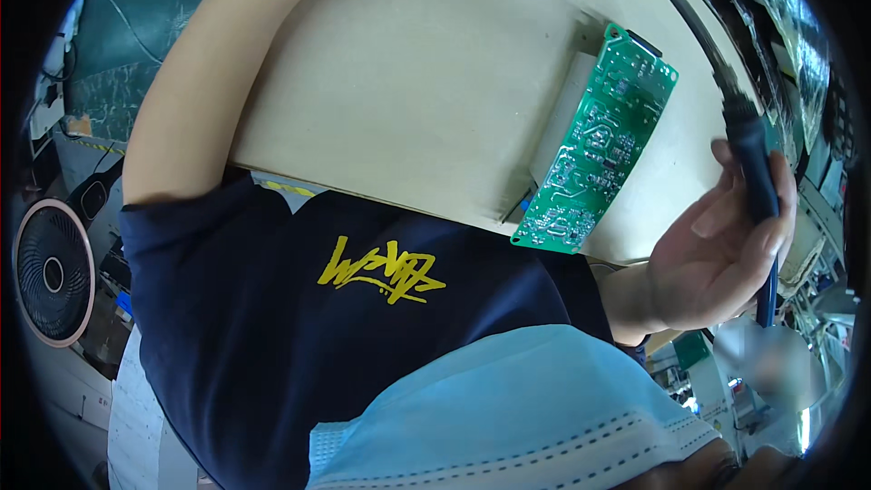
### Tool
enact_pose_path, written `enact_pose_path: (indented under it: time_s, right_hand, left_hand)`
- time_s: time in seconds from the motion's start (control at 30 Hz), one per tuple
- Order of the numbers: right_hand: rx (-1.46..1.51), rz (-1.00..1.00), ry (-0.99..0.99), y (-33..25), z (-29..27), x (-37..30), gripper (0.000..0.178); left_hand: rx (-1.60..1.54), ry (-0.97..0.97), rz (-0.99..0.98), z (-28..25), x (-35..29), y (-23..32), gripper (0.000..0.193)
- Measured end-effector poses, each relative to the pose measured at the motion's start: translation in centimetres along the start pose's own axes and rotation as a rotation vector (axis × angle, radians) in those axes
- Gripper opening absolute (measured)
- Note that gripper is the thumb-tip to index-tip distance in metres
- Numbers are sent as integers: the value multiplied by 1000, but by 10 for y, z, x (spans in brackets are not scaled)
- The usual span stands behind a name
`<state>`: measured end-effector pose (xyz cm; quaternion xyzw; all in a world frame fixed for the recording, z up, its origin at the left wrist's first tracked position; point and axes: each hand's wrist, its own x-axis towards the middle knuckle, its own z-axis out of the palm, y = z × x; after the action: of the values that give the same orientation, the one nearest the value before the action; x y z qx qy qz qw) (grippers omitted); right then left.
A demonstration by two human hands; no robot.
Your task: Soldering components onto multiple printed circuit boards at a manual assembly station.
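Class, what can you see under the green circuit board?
Under the green circuit board, a pale blocky part shows along its left side, and a black part at its top end. Anything else underneath is covered.

Printed circuit board (599, 141), right of centre: green, silver-speckled. Worktop (399, 100), upper centre: plain beige. Handheld tool (751, 159), right: dark blue, apparently black toward its upper end. Shirt (227, 308), lower left: navy, yellow graphic (386, 270). Face mask (499, 390), bottom: light blue, dashed lines. Fan (53, 299), left: black, copper-toned rim.
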<state>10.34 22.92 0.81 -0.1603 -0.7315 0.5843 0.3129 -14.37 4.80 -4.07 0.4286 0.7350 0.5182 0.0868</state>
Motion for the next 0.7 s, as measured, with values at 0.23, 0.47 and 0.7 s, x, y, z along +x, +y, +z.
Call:
enact_pose_path:
  time_s: [0.23, 0.47, 0.7]
  right_hand:
    - [-209, -9, -162, 11, 42, 11, 51]
    - [-106, -47, -216, 24, 50, 5, 45]
    - [-54, -158, -57, 38, 55, 4, 43]
  left_hand:
    - [113, -31, -264, -8, 3, 6, 13]
    - [179, -51, -109, -6, -6, 6, 8]
    - [184, -123, -92, -3, -8, 6, 7]
